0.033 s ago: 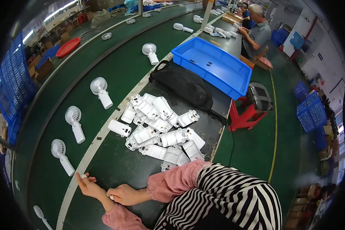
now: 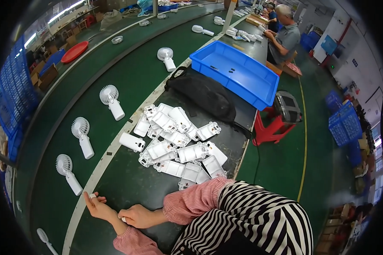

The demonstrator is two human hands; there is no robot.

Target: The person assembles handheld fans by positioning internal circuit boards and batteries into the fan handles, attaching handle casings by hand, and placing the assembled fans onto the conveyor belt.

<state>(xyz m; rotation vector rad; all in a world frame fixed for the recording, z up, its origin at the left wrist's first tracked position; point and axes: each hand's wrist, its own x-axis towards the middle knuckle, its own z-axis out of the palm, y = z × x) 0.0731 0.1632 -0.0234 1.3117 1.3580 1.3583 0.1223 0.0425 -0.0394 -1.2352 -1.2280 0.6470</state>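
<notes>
Near the pale edge strip of the conveyor, my left hand (image 2: 98,207) is turned up with its fingers apart, holding nothing I can see. A white wrap shows on one of its fingers. My right hand (image 2: 139,216) has its fingers curled against my left wrist; a small white piece, perhaps another finger wrap, shows at its fingertips. Closest to the left hand is a white handheld fan (image 2: 69,173) lying on the green belt (image 2: 42,204). Beyond my right arm, a pile of white plastic casings (image 2: 170,142) covers part of the dark worktop (image 2: 127,178).
More handheld fans (image 2: 81,137) lie along the belt. Behind the casings are a black bag (image 2: 204,93) and a blue tray (image 2: 236,78) with a few small dark pieces. A red stool (image 2: 270,127) stands right of the table. Farther off, a co-worker (image 2: 281,36) sits at the line.
</notes>
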